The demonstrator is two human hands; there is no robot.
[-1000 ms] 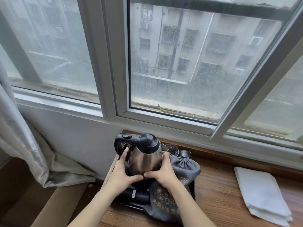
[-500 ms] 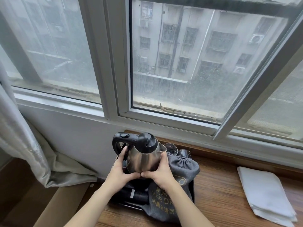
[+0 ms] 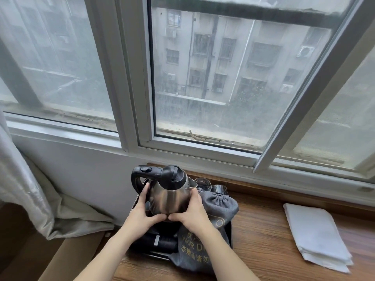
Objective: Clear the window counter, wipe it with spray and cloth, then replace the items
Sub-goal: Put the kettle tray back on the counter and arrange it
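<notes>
grip: my left hand and right hand clasp the kettle | kettle between palms, thumbs meeting low | above black tray

I read gold print on the grey bag, lower centre: "HAIR D", then Chinese characters partly hidden beneath.

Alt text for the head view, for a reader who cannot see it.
Two hands, left hand and right hand, clasp a steel kettle over a black tray on a wooden window counter. A grey hair-dryer bag lies beside it; a folded white cloth sits farther right.
</notes>
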